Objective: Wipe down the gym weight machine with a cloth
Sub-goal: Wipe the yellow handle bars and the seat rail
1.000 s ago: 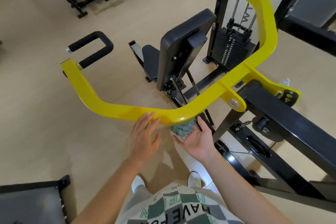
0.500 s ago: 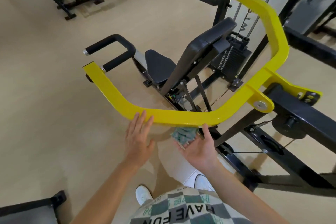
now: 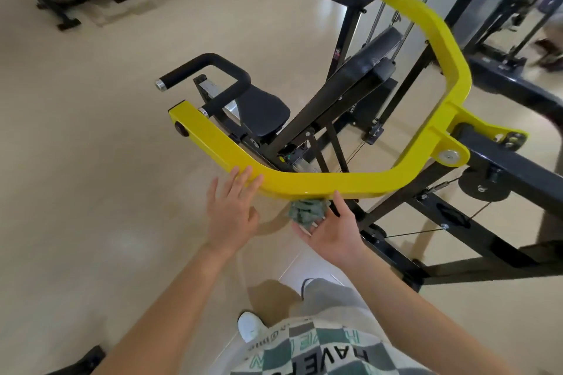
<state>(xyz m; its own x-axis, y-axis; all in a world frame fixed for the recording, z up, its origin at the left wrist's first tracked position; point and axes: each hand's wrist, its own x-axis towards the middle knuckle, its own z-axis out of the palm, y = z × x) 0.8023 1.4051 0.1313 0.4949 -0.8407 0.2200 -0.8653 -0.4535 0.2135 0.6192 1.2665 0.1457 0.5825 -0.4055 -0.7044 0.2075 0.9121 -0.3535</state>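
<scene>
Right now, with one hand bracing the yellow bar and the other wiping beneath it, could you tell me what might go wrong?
1. The cloth is only loosely cupped in the right hand under the yellow bar; it could slip out and drop to the floor.
2. The bar pivots on a bolt. Only the left hand's fingertips rest on it, so upward wiping pressure might swing it.
3. The right thumb sits near black struts below, where it could get pinched.
</scene>
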